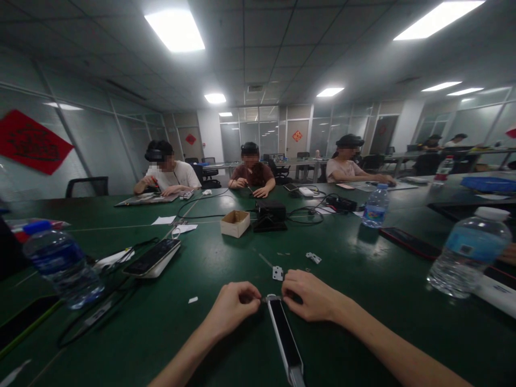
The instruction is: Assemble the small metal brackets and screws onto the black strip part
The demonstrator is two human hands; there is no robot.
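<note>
A long narrow device [284, 333] with a black face and a pale frame lies on the green table [161, 328], pointing away from me. My left hand [237, 303] is at the left of its far end, thumb and fingers pinched on something too small to make out. On the other side of that end, my right hand [308, 295] has its fingers curled and closed; what they hold is hidden. A small white metal bracket [277, 273] with dark holes lies just beyond the device. Another metal piece [313, 258] rests farther right.
An open cardboard box [235, 223] stands ahead beside a black device [270, 215]. At left are a phone [153, 258] and a water bottle [64, 266]; two bottles [470, 252] [375, 206] stand at right. Several people sit across the table.
</note>
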